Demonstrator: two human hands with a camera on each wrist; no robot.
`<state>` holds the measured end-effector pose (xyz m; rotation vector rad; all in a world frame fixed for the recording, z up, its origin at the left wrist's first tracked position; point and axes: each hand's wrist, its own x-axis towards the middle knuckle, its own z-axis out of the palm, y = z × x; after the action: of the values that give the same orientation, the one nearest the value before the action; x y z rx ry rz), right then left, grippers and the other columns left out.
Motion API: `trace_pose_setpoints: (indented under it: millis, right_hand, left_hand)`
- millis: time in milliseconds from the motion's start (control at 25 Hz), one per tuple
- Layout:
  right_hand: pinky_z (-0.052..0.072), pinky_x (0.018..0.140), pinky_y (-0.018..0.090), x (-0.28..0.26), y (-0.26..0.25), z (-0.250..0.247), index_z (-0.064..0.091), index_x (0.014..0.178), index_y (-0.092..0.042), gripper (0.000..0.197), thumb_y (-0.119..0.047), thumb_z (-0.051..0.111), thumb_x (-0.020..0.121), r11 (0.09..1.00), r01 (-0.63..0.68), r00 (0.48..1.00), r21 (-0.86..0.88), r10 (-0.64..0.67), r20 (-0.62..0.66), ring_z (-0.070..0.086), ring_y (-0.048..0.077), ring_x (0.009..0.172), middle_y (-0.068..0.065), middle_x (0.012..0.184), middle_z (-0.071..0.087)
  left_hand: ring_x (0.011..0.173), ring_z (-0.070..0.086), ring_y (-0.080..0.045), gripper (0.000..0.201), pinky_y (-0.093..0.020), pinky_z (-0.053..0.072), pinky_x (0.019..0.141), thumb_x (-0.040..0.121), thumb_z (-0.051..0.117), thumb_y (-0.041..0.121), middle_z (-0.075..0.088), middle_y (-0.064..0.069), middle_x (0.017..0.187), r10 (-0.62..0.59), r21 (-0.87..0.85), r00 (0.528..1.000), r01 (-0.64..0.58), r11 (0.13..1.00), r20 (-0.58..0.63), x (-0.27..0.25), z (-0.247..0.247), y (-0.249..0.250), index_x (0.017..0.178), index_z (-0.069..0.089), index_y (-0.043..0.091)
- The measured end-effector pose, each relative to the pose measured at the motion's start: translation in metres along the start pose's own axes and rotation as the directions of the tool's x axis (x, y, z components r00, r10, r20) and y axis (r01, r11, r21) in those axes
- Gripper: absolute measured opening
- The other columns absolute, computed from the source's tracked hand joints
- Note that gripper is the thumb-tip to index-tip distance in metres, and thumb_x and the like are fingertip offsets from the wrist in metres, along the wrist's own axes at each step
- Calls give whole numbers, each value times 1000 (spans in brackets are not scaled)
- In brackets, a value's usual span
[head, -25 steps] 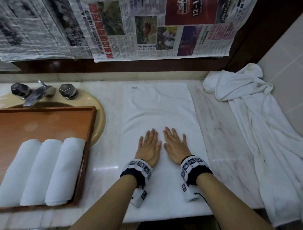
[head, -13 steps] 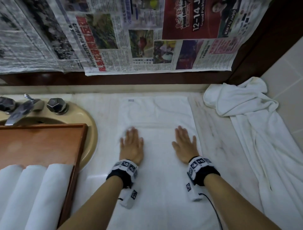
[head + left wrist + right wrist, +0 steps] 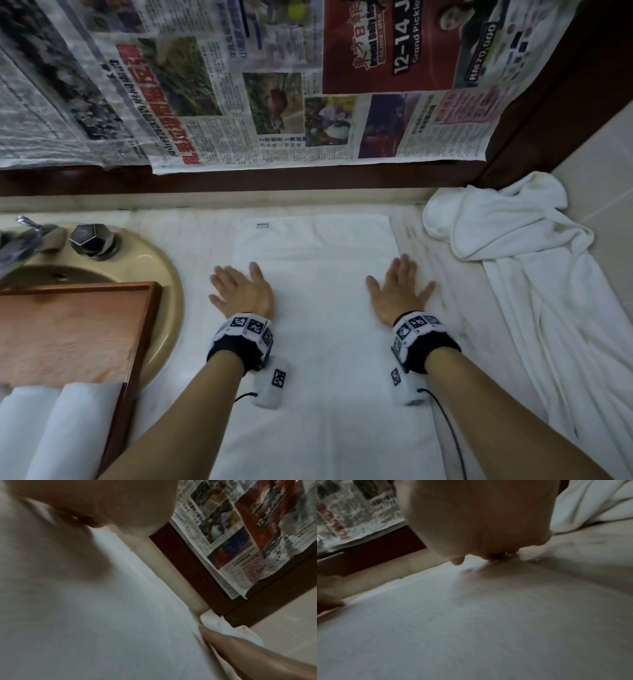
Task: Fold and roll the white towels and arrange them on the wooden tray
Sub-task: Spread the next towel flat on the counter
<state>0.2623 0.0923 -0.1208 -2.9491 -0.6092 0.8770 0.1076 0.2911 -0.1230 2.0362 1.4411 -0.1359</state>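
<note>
Newspaper sheets (image 3: 239, 85) hang across the dark wooden wall behind a pale marble counter (image 3: 205, 377); most of the print is in Chinese characters too small to read, but a red advertisement shows "12-14", "Grand Pickle" cut off at the edge, and "RM70,000". On the counter a white towel (image 3: 325, 342) lies flat and lengthwise, running from the back ledge toward the person, with a small sewn label (image 3: 262, 225) at its far left corner whose writing cannot be made out. The left hand (image 3: 241, 293) presses palm-down on the towel's left edge with its fingers straight and spread wide, some of them reaching past the cloth onto the marble. The right hand (image 3: 397, 291) lies flat near the right edge, fingers likewise straight and fanned, holding nothing. Both wrists wear dark bands (image 3: 423, 342) with white blocks printed with black-and-white square markers. At the left, a wooden tray (image 3: 137, 342) sits over a beige basin (image 3: 164, 274), and two rolled towels (image 3: 68, 428) lie side by side at its near end, touching each other. A metal tap and faceted knob (image 3: 91, 238) stand behind the basin. A crumpled heap of white towel (image 3: 513, 257) lies along the counter's right side against the tiled wall.
</note>
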Motion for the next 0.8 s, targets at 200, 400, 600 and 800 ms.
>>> trace_pose_setpoints:
  millis: [200,400,600,800]
  right_hand:
    - [-8,117,53,7,-43,7,-8,155,-19,59,-37,19,105,882,470,882,-42,-469,39,-17,15,147,-5,160,-20]
    - [-16,112,57,28,-9,-15,-16,152,-17,66,-47,16,102,997,68,998,-35,-68,7,-23,15,145,-4,157,-28]
    - [-10,117,52,33,-51,-9,-12,154,-20,60,-39,18,105,877,479,877,-23,-477,56,-19,14,147,-7,159,-22]
    - [-17,112,55,55,-37,-29,-16,152,-16,67,-45,18,103,985,171,985,-21,-171,4,-25,15,145,-3,157,-28]
  left_hand:
    - [148,-13,-12,54,-33,-12,117,105,9,37,-12,4,161,553,-32,765,-577,816,330,-19,36,44,155,-1,19]
    - [148,-15,-19,64,-46,-10,119,103,9,46,-17,-3,161,87,123,995,-92,988,45,23,6,14,155,-6,12]
    - [148,-12,-14,54,-36,-12,117,105,8,38,-11,4,162,522,26,807,-549,835,274,15,36,60,155,-1,20]
    - [148,-16,-19,63,-44,-12,118,103,7,47,-15,-1,161,218,81,972,-225,971,88,44,13,52,155,-4,14]
